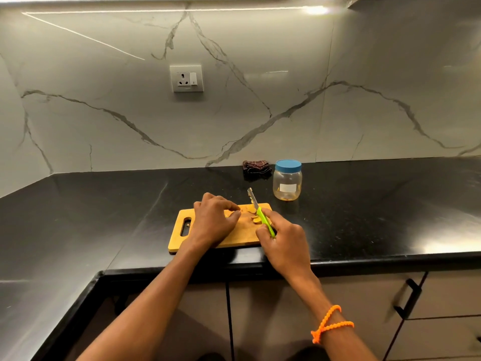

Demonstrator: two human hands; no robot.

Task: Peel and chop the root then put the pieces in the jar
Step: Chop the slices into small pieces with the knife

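The head view looks down on a rectangular wooden chopping board [205, 237] with a slot handle at its left end, lying on a glossy black stone counter [364, 217] close to the counter's front edge.

The person's left hand [212, 220] rests on the middle of the board, its fingers curled down and pinching a small yellowish piece of root [230, 212] against the wood. Just to the right of that piece, more cut slices of root [255, 218] lie on the board near its far right corner.

The person's right hand [282, 239] is over the board's right end and grips the lime-green handle of a small serrated knife [260, 213]. The steel blade points away from the person, past the far edge of the board, with bits of root stuck to it.

Beyond the board's far right corner, well apart from it, stands a clear plastic jar [287, 183] with a blue screw lid on it and a white label; a few yellowish pieces sit at its bottom. Left of the jar, against the marbled wall, lies a folded dark checked cloth [256, 168].

An orange beaded band [330, 323] circles the right wrist, nearer than the board.
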